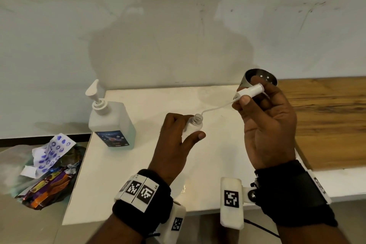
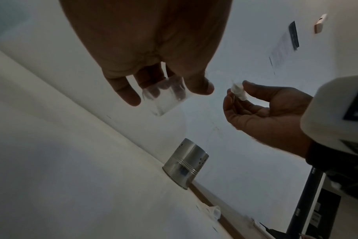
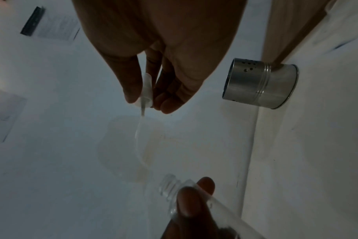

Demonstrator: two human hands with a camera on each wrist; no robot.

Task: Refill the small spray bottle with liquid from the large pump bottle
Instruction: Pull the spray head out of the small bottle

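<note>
**Spray bottle open, its sprayer head lifted clear**

Small clear plastic spray bottle [image 1: 193, 127] sits in our left hand [image 1: 174, 144], the fingers and thumb curled round its body so that its bare threaded neck tilts up and to the right above the white tabletop [image 1: 150, 164]; in the right wrist view the thumb lies across the shoulder of the bottle just below the threads; our right hand [image 1: 267, 125] pinches the white sprayer head [image 1: 250, 91] between thumb and fingertips, palm turned towards us, the other fingers loosely curled behind it; from that head the thin translucent dip tube [image 1: 215, 108] curves down and to the left, its end at the mouth of the bottle, though we cannot tell whether the tip is inside the neck or just over it; both wrists wear black bands with white marker blocks.

Further out, the large translucent pump bottle [image 1: 111, 125] with a white pump and a dark blue label stands upright on the left part of the tabletop, well apart from both hands and untouched; a shiny steel cylindrical holder with small holes [image 1: 259, 79] stands at the back by the pale wall [image 1: 178, 25], partly hidden behind our right hand, where the white surface meets a brown wooden board [image 1: 326, 121]; left of the table lies a heap of crumpled wrappers and printed paper [image 1: 49, 168].
</note>
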